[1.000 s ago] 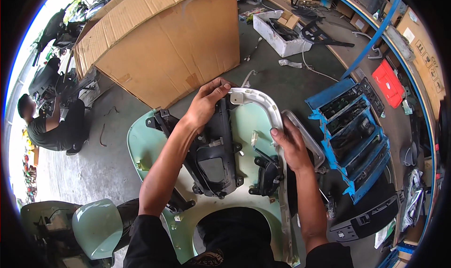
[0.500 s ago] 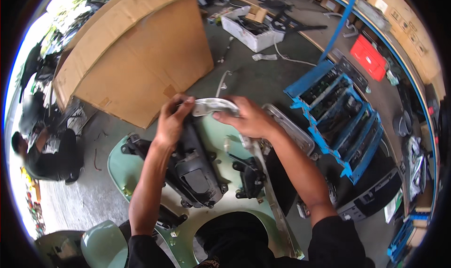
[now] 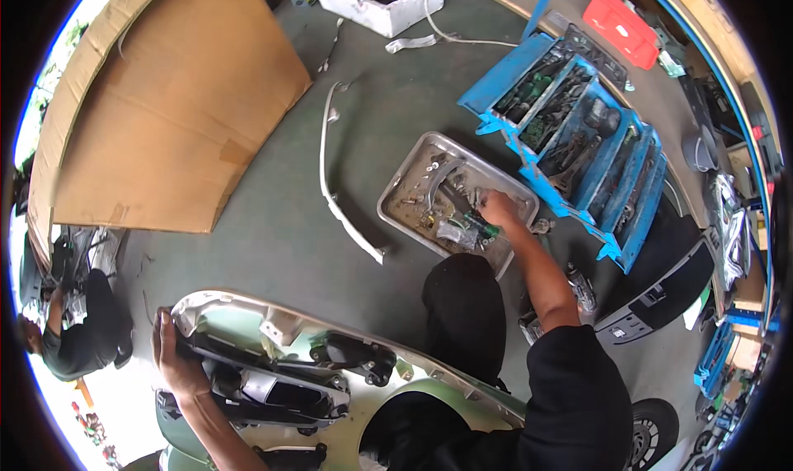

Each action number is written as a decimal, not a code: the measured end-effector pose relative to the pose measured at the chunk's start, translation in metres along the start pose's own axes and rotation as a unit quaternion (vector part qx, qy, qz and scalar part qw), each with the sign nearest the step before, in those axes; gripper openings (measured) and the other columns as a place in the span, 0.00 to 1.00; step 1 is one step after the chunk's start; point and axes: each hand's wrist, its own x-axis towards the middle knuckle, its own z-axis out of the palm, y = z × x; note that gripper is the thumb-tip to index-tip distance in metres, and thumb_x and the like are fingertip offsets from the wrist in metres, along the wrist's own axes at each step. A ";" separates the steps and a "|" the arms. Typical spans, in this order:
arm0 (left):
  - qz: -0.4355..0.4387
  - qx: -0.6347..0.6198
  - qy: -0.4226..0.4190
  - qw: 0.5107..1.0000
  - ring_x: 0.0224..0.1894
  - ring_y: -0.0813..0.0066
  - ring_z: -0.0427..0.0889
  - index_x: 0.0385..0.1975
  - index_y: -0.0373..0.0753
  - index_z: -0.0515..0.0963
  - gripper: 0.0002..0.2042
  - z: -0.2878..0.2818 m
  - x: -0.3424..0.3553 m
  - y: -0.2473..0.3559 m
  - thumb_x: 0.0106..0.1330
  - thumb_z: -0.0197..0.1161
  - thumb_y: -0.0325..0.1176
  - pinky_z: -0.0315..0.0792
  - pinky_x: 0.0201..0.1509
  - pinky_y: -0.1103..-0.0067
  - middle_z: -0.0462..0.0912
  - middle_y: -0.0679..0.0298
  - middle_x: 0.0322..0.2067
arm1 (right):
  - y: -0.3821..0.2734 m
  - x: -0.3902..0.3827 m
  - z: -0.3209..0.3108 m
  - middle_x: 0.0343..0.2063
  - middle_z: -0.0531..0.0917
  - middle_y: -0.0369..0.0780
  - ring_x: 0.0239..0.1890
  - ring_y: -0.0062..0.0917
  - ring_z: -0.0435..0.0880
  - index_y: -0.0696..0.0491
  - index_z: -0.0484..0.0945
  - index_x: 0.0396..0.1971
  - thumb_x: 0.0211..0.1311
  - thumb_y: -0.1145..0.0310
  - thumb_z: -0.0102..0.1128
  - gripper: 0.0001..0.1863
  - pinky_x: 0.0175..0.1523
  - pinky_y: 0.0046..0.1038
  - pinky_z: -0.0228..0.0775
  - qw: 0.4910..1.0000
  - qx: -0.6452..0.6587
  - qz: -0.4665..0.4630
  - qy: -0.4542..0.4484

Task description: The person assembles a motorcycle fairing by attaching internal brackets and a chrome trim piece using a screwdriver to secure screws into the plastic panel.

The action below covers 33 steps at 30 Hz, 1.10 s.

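Observation:
A pale green moulded body panel with a cream rim lies across my lap, its inner side up. Black plastic parts are fixed inside it. At its far left end my left hand grips the edge, fingers over the rim. My right hand reaches into a shallow metal tray on the floor, its fingers bent together among small parts; what they hold, if anything, is hidden. Beside them lie a green-handled tool, a clear plastic bag and a curved grey piece.
A blue cantilever toolbox full of tools stands open right of the tray. A long white strip lies on the floor, left of the tray. A large cardboard box stands at the far left. Another person crouches at the left edge.
The panel's far end has swung left and down, with my left hand still at it. My right hand has left the rim and moved into the tray. The view has shifted right.

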 end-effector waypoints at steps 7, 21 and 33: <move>0.019 0.050 0.003 0.999 0.48 0.73 0.76 0.49 0.36 0.78 0.17 0.033 -0.006 0.014 0.69 0.64 0.42 0.69 0.54 0.74 0.78 0.65 0.41 | 0.020 0.000 0.050 0.34 0.87 0.44 0.39 0.42 0.86 0.45 0.88 0.34 0.53 0.68 0.65 0.08 0.47 0.40 0.78 0.991 0.108 0.009 0.079; 0.051 0.065 -0.068 0.994 0.46 0.75 0.80 0.48 0.34 0.79 0.14 0.020 -0.009 0.011 0.71 0.61 0.37 0.73 0.51 0.74 0.82 0.65 0.42 | -0.007 0.023 0.055 0.33 0.85 0.51 0.42 0.48 0.84 0.50 0.84 0.32 0.50 0.73 0.63 0.07 0.48 0.46 0.76 0.999 -0.006 -0.005 0.046; 0.039 0.051 -0.218 0.974 0.37 0.83 0.70 0.32 0.35 0.76 0.13 0.078 0.010 0.012 0.73 0.60 0.39 0.65 0.46 0.82 0.76 0.70 0.30 | -0.087 0.027 -0.050 0.24 0.84 0.39 0.27 0.25 0.84 0.57 0.79 0.27 0.43 0.75 0.73 0.11 0.38 0.29 0.76 0.963 0.171 -0.125 0.165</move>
